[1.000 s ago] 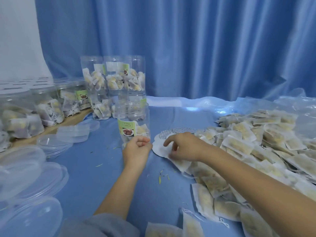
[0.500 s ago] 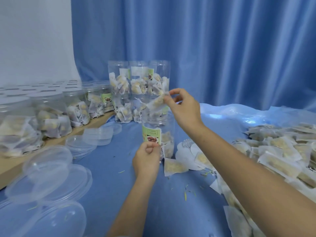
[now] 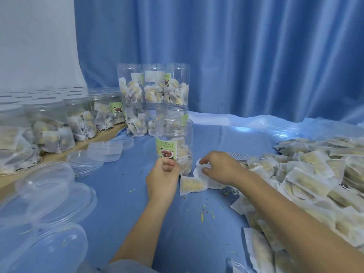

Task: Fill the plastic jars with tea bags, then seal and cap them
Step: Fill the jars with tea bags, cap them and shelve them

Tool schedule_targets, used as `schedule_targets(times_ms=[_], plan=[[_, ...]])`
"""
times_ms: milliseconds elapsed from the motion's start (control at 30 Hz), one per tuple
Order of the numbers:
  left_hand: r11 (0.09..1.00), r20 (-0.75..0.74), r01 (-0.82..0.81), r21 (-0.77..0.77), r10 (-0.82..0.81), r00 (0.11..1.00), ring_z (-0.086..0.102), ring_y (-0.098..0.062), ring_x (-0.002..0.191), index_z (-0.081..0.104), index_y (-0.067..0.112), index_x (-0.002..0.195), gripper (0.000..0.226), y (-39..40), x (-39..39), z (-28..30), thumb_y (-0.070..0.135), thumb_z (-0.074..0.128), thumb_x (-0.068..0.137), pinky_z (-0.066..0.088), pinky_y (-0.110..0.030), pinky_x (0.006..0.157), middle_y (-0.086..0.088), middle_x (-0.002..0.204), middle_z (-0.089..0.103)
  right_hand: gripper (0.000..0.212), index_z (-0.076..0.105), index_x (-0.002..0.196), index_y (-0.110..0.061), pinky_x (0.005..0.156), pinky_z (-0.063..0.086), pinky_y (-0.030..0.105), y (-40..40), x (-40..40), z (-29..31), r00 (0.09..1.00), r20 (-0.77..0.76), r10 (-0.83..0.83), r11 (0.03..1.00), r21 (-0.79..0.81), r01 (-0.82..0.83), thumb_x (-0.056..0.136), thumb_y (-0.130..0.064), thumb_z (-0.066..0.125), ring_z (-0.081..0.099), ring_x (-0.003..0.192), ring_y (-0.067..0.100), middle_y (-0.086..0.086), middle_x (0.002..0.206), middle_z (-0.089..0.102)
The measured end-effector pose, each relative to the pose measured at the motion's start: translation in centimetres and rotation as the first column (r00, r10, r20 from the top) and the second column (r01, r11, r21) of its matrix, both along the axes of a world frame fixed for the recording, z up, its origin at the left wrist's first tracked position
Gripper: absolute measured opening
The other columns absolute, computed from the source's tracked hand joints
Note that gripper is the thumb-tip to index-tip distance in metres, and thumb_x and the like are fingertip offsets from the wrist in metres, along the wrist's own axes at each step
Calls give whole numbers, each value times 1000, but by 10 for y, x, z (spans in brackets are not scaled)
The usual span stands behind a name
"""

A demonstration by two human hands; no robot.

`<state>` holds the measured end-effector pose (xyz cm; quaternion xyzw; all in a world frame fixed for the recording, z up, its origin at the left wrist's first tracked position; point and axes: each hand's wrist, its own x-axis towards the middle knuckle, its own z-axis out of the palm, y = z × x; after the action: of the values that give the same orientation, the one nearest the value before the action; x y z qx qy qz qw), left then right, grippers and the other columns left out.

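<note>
At centre table, your right hand [image 3: 221,168] is back down from the jar mouth: half a second ago it was dropping a tea bag into the open jar [image 3: 174,145], now it's low beside the jar base, over the white seal discs [image 3: 204,175]. That bag looks to be in; the jar reads roughly half full, so my call is more bags before sealing.

Right fingers: loosely curled, thumb and forefinger apart, tips at the disc edge. Can't tell if they've pinched anything yet.

Left hand [image 3: 163,175]: same spot as before, curled into a fist at the jar's foot, knuckles against the label side. Looks like steadying, not a wrap around the jar; can't tell what's inside the fist.

One loose tea bag [image 3: 192,185] lies flat between your hands, just in front of the jar, the nearest next pick. Main tea bag pile [image 3: 307,174] is to the right, clear lids [image 3: 49,194] to the left.
</note>
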<state>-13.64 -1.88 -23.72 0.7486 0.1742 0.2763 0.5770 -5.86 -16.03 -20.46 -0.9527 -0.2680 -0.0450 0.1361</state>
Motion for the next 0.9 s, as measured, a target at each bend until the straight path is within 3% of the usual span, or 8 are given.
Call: schedule_targets(times_ms=[67, 133, 300, 467, 600, 667, 900], plan=[[995, 0, 17, 96, -17, 1000, 58, -10, 70, 56, 20, 81, 11, -3, -1, 0, 22, 67, 80, 39, -8, 59, 4, 82, 63, 36, 54, 130, -15, 103, 37, 34, 1, 5, -5, 1000, 16, 11, 998, -57, -10, 96, -13, 44, 45, 126, 26, 8, 138, 49], [983, 1, 26, 183, -27, 1000, 55, -4, 68, 56, 19, 85, 15, -5, -2, -1, 20, 69, 79, 37, -3, 58, 3, 87, 61, 42, 48, 136, -17, 106, 34, 37, 4, 12, -7, 999, 10, 45, 992, -115, -44, 95, -7, 41, 40, 131, 25, 6, 144, 44], [973, -2, 24, 229, -24, 1000, 53, -3, 66, 56, 16, 89, 15, -3, 0, -3, 10, 66, 80, 38, -5, 57, -2, 94, 61, 55, 34, 144, -24, 109, 30, 40, 14, 26, -7, 988, -145, 53, 966, -245, -87, 90, -18, 44, 31, 136, 25, 5, 148, 37], [975, -13, 41, 218, -39, 999, 57, -8, 76, 55, 19, 95, 19, 0, 2, -3, 5, 58, 83, 39, -7, 59, 1, 102, 60, 47, 48, 133, -28, 104, 32, 40, 15, 30, -2, 996, -78, 46, 973, -220, -62, 86, -23, 53, 30, 126, 27, 9, 128, 47], [978, -29, 60, 200, -55, 998, 54, -3, 77, 57, 24, 111, 35, 1, 2, -3, 3, 50, 84, 36, -3, 61, 6, 110, 58, 24, 69, 102, -32, 93, 40, 28, 4, 24, 14, 992, -34, 118, 993, -5, -118, 80, -23, 67, 50, 112, 18, -3, 108, 59], [982, -29, 65, 179, -60, 998, 54, -4, 78, 56, 26, 116, 38, 0, 3, -4, 4, 49, 85, 36, -8, 63, 7, 113, 59, 15, 67, 87, -37, 86, 41, 23, 0, 17, 23, 988, -14, 154, 977, 150, -150, 79, -25, 71, 56, 102, 12, -9, 100, 64], [998, 50, -43, 39, 41, 998, 52, 9, 78, 60, 22, 107, 22, 1, 3, 1, 10, 50, 91, 35, 2, 62, 7, 109, 61, 11, 57, 87, -33, 76, 37, 10, 2, -2, 36, 953, 145, 267, 846, 439, -303, 87, -25, 65, 56, 89, 1, -15, 92, 65]])
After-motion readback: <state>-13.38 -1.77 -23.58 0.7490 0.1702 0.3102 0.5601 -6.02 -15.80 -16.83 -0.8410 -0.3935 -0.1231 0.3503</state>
